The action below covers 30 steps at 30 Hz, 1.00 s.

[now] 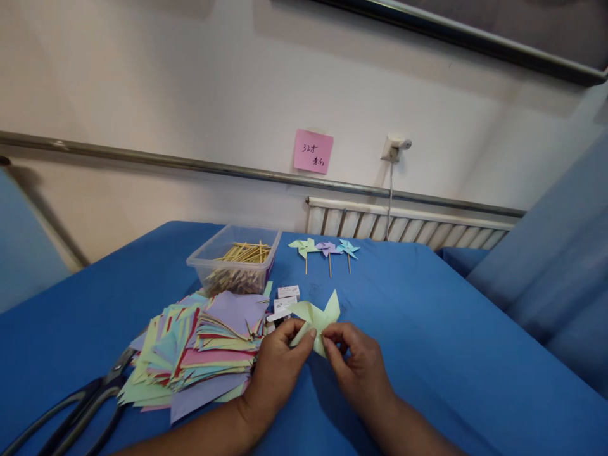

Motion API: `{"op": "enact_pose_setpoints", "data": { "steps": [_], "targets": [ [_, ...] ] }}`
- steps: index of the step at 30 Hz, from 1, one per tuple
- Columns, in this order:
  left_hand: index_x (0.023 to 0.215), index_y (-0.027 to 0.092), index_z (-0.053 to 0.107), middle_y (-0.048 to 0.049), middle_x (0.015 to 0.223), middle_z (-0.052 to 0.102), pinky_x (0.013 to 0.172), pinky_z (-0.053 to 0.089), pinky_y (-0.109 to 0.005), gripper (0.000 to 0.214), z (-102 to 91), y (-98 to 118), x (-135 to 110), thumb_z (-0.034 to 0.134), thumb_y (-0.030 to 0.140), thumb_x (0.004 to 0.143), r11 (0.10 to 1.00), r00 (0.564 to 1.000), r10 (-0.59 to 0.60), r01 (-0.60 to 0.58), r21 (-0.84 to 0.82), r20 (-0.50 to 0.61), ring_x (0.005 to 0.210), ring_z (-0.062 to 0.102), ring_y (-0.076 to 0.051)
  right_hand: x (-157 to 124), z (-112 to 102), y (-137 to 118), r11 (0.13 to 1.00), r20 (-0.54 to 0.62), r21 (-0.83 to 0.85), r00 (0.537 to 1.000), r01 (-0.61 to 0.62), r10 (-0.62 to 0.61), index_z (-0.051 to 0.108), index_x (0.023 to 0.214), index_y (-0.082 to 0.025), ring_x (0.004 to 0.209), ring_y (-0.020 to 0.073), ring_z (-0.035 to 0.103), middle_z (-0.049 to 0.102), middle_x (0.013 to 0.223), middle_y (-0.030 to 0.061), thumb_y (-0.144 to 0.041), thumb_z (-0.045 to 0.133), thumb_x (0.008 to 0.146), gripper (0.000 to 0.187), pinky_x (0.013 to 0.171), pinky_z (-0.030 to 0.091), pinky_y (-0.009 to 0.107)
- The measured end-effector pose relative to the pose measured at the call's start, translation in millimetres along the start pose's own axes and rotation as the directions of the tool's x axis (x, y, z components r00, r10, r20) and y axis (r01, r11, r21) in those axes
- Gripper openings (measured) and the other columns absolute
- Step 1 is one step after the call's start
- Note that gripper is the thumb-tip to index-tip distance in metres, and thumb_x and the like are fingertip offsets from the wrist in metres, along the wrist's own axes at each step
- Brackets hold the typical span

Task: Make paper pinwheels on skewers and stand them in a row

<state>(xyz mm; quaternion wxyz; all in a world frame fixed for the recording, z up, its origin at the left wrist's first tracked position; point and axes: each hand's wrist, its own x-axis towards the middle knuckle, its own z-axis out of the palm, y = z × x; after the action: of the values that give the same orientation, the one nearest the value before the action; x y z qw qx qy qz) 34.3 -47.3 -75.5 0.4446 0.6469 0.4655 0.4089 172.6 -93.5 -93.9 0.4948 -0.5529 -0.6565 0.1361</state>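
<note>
My left hand (278, 367) and my right hand (358, 367) both pinch a light green folded paper pinwheel (317, 315) just above the blue cloth. The left thumb and fingers press its lower left flap. The right fingertips grip its lower middle. Its pointed flaps stick up and to the right. Left of my hands lies a messy stack of coloured paper squares (204, 348) with cut corners.
A clear plastic box of wooden sticks (237, 259) stands behind the paper stack. Three finished pinwheels (327, 248) on sticks lie farther back. Black scissors (80, 405) lie at the lower left. Small white packets (285, 301) lie near the box. The blue table (451, 329) meets a wall with a radiator.
</note>
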Motion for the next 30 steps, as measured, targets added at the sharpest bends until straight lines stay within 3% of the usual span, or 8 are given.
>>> {"op": "enact_pose_setpoints", "data": {
  "steps": [9,30],
  "targets": [
    [0.067,0.019,0.057,0.0024,0.064,0.053,0.063,0.040,-0.024,0.019,1.7,-4.4,-1.7,0.054,0.037,0.075,1.000,1.000,0.025,-0.025,-0.003,0.013,0.065,0.049,-0.016,2.5,-1.8,-3.2,0.998,-0.011,0.047,0.999,0.047,-0.047,0.064,0.087,-0.022,0.070,0.0143,0.059,0.065,0.079,0.0023,-0.011,0.050,0.080,0.019,0.063,0.045,0.024],
    [0.067,0.019,0.060,0.0023,0.064,0.056,0.062,0.040,-0.023,0.017,2.6,2.1,-5.0,0.055,0.033,0.075,0.999,0.999,0.030,-0.031,0.019,0.016,0.065,0.051,-0.015,0.5,-2.2,-1.6,1.000,-0.035,0.021,0.999,-0.019,0.020,0.061,0.082,-0.021,0.063,0.0133,0.055,0.061,0.073,0.0007,-0.015,0.052,0.080,0.011,0.060,0.042,0.024]
  ]
}}
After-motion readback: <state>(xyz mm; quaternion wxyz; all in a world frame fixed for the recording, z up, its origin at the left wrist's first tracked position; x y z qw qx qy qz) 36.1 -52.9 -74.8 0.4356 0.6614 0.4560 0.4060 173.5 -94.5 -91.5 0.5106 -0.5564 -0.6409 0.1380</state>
